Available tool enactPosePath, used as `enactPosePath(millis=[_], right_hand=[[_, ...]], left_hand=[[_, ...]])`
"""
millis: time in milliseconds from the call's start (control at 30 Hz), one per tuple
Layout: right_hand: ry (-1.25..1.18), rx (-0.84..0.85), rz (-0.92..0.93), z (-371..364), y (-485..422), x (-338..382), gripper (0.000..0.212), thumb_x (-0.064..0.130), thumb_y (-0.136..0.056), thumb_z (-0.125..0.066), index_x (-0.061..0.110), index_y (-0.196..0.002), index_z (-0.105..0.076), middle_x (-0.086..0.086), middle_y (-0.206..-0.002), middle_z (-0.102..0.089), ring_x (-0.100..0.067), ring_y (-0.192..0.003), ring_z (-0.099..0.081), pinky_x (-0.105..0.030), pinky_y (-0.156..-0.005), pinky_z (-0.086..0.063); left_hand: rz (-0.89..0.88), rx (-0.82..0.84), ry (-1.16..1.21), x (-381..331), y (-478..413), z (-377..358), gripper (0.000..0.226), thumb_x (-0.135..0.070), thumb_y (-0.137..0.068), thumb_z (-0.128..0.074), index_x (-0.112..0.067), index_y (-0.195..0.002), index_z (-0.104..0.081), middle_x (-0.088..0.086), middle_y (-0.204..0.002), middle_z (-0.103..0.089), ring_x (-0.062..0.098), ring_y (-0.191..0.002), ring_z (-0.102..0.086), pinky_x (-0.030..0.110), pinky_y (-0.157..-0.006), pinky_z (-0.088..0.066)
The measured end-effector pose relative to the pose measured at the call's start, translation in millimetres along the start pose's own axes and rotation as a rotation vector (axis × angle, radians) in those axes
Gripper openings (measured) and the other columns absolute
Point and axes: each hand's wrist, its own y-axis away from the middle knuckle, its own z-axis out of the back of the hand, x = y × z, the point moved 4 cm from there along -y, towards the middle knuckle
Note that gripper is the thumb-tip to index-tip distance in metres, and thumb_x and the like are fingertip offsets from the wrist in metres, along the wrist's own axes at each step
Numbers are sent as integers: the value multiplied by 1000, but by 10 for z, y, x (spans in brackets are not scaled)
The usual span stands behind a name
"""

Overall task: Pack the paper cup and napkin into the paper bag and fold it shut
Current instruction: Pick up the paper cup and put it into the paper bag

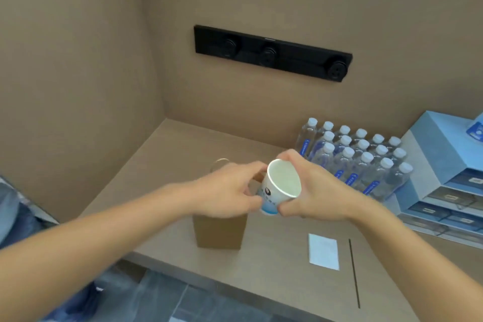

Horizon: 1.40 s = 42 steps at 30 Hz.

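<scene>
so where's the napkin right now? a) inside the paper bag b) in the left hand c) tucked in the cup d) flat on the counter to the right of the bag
d: the white napkin lies flat on the counter, right of the brown paper bag, while both hands are up at the paper cup.

White, blue-printed paper cup (281,185) tilted above upright brown paper bag (219,232); white napkin (323,251) flat on worktop (261,264).

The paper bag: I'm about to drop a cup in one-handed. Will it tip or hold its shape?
The paper bag stands upright, tall and narrow, so it probably tips easily. Likely light and creasable. The left hand seems to be steadying its top.
</scene>
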Motion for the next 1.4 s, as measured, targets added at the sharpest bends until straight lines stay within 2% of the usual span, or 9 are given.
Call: enactPosePath(millis=[133,233,367,467,600,767,967,1133,1400], right_hand=[[-74,70,-41,-119,-249,346,59,16,-68,-75,29,-114,-39,-3,-103,-57,-12,-57,-62,-28,-50,-57],[-105,72,-93,-355,-477,412,58,14,-69,-75,27,-114,-39,-1,-104,-53,-15,-66,-64,-32,-53,-60],[-133,57,-201,-675,-727,335,61,14,-65,-75,24,-112,-38,-7,-107,-51,-34,-81,-72,-49,-62,-63],[-187,55,-271,-857,-823,275,61,11,-66,-76,22,-113,-38,-7,-106,-52,-33,-84,-72,-44,-65,-64],[-70,61,-348,-987,-889,240,66,16,-65,-77,20,-118,-37,-8,-108,-54,-30,-89,-69,-36,-65,-61],[340,129,-279,-1182,-976,286,66,27,-64,-80,13,-116,-41,-8,-113,-51,-27,-100,-55,-35,-74,-53],[642,335,-264,-1546,-1164,345,56,27,-72,-75,4,-116,-48,-13,-111,-60,-32,-94,-64,-35,-66,-53],[767,565,-259,-1894,-1344,315,31,24,-87,-60,7,-113,-63,-10,-98,-61,-27,-79,-55,-32,-71,-48],[544,541,-419,-2167,-1463,187,33,18,-101,-44,5,-130,-49,-18,-132,-54,-34,-121,-51,-40,-104,-40]], left_hand=[[-107,93,-392,533,205,356,44,-5,-83,-51,-23,-121,-63,-1,-110,-73,12,-96,-68,31,-87,-55],[-135,302,-724,985,295,256,53,-5,-86,-49,-20,-136,-54,2,-139,-57,23,-129,-49,42,-98,-51],[-240,414,-844,1355,283,79,68,-5,-86,-58,-24,-149,-38,0,-155,-40,27,-138,-38,48,-97,-52],[-255,434,-841,1468,182,-3,61,-11,-90,-62,-25,-146,-42,1,-143,-49,27,-128,-44,45,-86,-53],[-343,447,-745,1494,73,-42,27,-30,-93,-63,-10,-110,-68,8,-116,-66,29,-119,-51,45,-88,-52],[-459,464,-680,1566,49,-44,49,-44,-96,-57,1,-86,-72,18,-90,-70,36,-104,-55,45,-82,-50],[-565,382,-603,1618,46,-52,46,-44,-93,-60,-2,-81,-75,15,-86,-72,35,-99,-59,34,-78,-43],[-551,421,-614,1659,38,-99,47,-46,-94,-56,-3,-88,-77,12,-90,-74,32,-104,-57,42,-82,-54],[-582,403,-619,1731,-7,-94,44,-43,-95,-56,-5,-87,-76,11,-93,-73,29,-104,-56,46,-83,-55]])
